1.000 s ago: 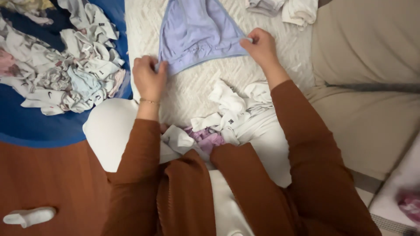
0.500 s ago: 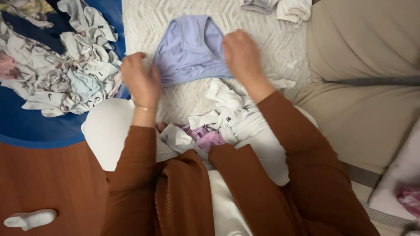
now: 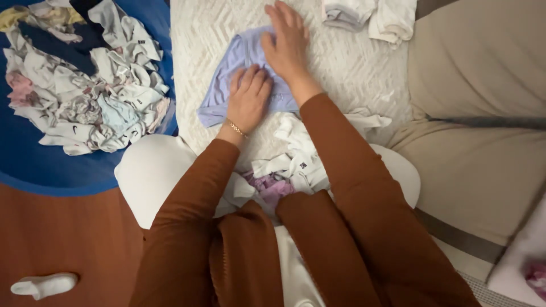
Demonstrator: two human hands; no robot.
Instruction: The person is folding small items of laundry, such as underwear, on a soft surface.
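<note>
A lavender undergarment lies on the white quilted bedspread, partly folded. My left hand rests flat on its lower middle, fingers together and pointing up. My right hand lies flat on its upper right part, fingers spread toward the top. Neither hand grips anything; both press the cloth down. Both sleeves are rust brown, and a thin gold bracelet sits on my left wrist.
A heap of white socks and small garments fills a blue round basket at left. More socks and a purple piece lie on my lap. Folded items sit at the top. One white sock lies on the wooden floor.
The undergarment was held stretched by its corners, then folded inward. Both hands have moved up and together and now lie flat on it.
</note>
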